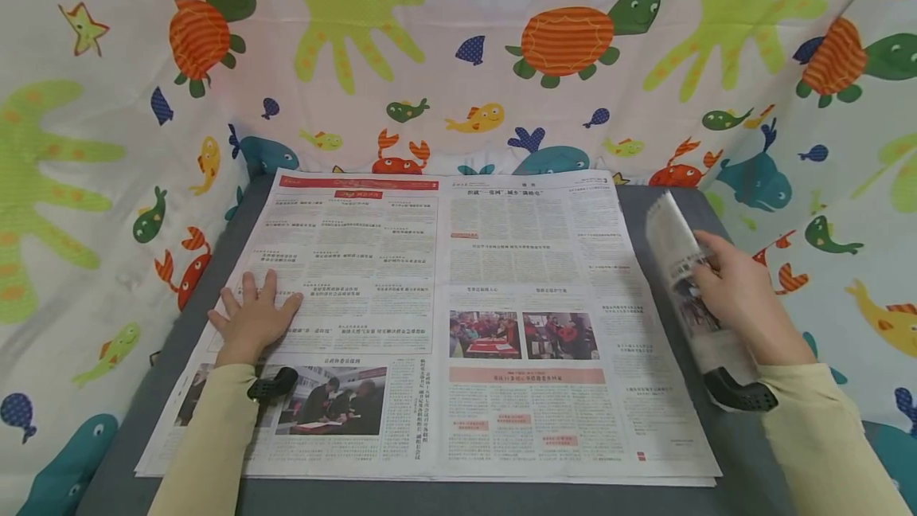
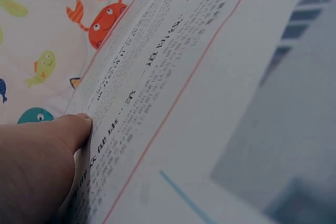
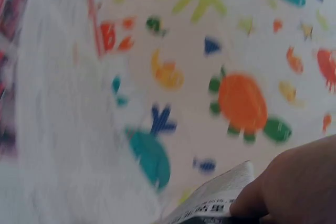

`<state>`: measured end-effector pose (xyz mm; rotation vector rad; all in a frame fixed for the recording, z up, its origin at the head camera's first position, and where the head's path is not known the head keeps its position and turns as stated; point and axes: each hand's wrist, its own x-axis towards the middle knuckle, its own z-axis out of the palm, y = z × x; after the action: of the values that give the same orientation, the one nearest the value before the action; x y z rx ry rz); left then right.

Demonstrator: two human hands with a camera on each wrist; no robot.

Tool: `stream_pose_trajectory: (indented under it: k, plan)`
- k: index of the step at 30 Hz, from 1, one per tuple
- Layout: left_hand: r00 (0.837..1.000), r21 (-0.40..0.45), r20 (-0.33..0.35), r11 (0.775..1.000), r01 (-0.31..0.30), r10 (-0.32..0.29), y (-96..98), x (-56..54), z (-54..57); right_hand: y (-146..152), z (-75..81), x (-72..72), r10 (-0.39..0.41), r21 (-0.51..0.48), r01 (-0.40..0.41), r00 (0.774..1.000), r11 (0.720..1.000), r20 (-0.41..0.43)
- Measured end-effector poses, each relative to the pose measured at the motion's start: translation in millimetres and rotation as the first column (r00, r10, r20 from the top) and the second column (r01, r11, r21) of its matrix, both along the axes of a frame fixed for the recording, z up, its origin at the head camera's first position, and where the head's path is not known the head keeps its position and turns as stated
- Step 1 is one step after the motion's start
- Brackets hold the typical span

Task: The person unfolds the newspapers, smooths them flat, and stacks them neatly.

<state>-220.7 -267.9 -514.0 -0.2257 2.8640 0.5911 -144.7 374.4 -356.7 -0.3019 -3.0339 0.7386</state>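
Your left hand is resting with its fingers spread on the left page of the open newspaper, gripping nothing, while the newspaper is lying across the grey worktop. Your right hand is pinching a folded piece of newspaper between thumb and curled fingers, and that piece is tilting just beside the open newspaper's right edge, with the cloth of printed sea animals hanging behind.
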Motion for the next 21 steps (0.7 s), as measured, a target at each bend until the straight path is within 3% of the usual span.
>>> stream_pose_trajectory:
  k: [3,4,5,6,7,10,12,13,15,18,21]
  plan:
    - [1.000,-0.001,0.002,1.000,-0.004,0.004,-0.3,-0.3,-1.9,-32.9,24.2,-17.9,0.045,-0.210,-0.050,0.999,0.976,-0.029]
    - [1.000,-0.002,0.002,1.000,-0.006,0.006,-0.2,-0.5,-2.5,-44.0,29.8,-23.6,0.066,-0.330,-0.073,0.997,0.941,-0.031]
    - [1.000,-0.004,0.002,1.000,-0.005,0.005,-0.4,-0.9,-3.0,-54.9,34.0,-28.7,0.092,-0.452,-0.098,0.995,0.887,-0.036]
    - [1.000,-0.006,0.002,1.000,-0.004,0.004,-0.1,-1.0,-3.4,-66.1,36.7,-33.5,0.116,-0.582,-0.121,0.992,0.804,-0.047]
    - [1.000,-0.008,0.004,1.000,-0.005,0.005,-0.4,-1.3,-3.7,-77.8,37.6,-38.3,0.139,-0.700,-0.141,0.988,0.700,-0.060]
    - [1.000,-0.017,0.006,1.000,-0.001,0.001,-0.4,-2.0,-3.0,-113.3,32.7,-51.7,0.202,-0.924,-0.151,0.976,0.351,-0.083]
    - [1.000,-0.023,0.011,1.000,0.001,-0.001,0.3,-2.2,-2.0,-136.9,23.5,-59.5,0.220,-0.969,-0.134,0.972,0.208,-0.087]
    - [1.000,-0.022,0.014,1.000,0.001,0.000,0.8,-2.3,-1.4,-148.2,17.2,-63.4,0.222,-0.978,-0.116,0.972,0.173,-0.075]
    - [1.000,-0.024,0.018,1.000,-0.001,0.001,1.6,-1.6,0.3,-169.9,0.7,-70.5,0.218,-0.989,-0.068,0.975,0.128,-0.039]
    - [1.000,-0.021,0.022,1.000,-0.002,0.003,1.3,-0.8,2.4,-198.2,-31.2,-79.7,0.188,-0.992,0.027,0.981,0.124,0.050]
    - [1.000,-0.025,0.019,1.000,-0.006,0.007,0.1,-0.7,3.4,-216.4,-72.3,-87.3,0.160,-0.982,0.114,0.978,0.148,0.137]
